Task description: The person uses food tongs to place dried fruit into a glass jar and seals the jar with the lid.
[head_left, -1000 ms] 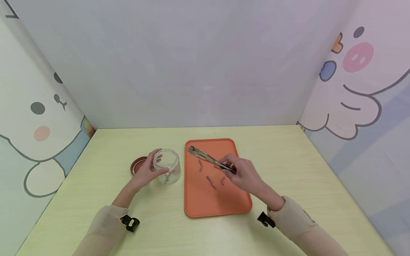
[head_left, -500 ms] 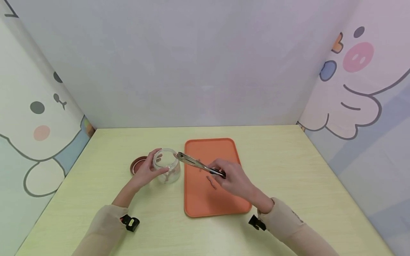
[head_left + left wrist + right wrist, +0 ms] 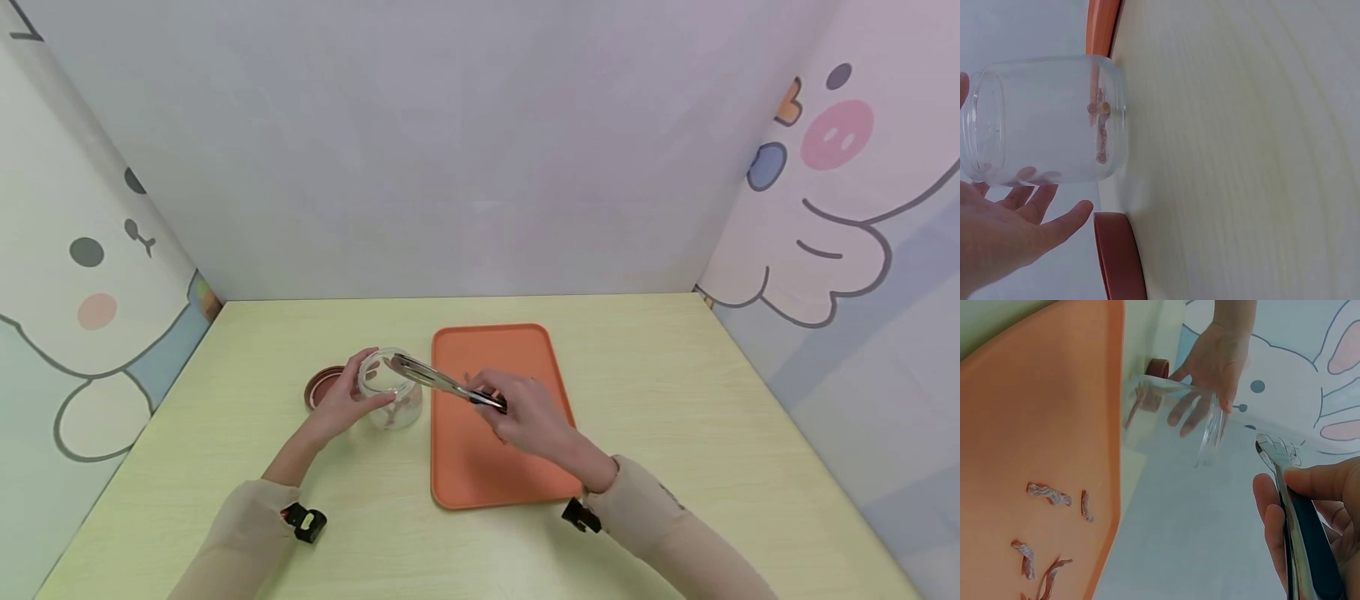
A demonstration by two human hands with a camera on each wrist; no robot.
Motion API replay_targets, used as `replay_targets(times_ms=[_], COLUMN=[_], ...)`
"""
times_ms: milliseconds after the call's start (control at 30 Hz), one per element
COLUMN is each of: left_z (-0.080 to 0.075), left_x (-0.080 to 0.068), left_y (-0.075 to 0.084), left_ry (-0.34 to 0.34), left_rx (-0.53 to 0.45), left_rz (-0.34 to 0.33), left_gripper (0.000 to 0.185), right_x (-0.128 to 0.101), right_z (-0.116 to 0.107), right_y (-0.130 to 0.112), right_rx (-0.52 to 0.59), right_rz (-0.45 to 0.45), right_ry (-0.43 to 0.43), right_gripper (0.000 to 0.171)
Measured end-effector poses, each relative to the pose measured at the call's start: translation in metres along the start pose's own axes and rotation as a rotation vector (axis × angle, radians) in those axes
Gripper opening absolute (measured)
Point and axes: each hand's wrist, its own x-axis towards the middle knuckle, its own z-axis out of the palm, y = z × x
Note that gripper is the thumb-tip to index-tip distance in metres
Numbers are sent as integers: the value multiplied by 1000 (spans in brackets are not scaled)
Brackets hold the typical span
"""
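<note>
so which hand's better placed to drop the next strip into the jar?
Right, probably. The right hand grips the tongs, whose tips are over the jar mouth. The left hand holds the jar upright beside the tray.

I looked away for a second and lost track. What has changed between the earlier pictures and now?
The right hand carried the tongs leftward, from above the tray until their tips reached over the mouth of the jar. It kept its grip on them throughout. The left hand still holds the jar in place; the lid and tray have not moved.
</note>
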Motion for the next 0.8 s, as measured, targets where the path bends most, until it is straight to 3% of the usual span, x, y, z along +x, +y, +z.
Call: replay_targets(times_ms=[133, 267, 600, 800], left_z=[1, 2, -1, 0], left_x=[-7, -8, 3, 3], left_y=[16, 20, -11, -11], left_ry=[1, 0, -2, -1], left_rx=[-2, 5, 19, 3], left_rz=[4, 6, 24, 34], left_gripper=[75, 74, 79, 79], right_x=[5, 10, 16, 14], right_z=[2, 4, 12, 13], right_y=[-2, -4, -1, 3], right_rx=[-24, -62, -117, -77], right_rz=[13, 30, 64, 66], right_ry=[-7, 0, -31, -30], right_gripper=[21, 19, 20, 20])
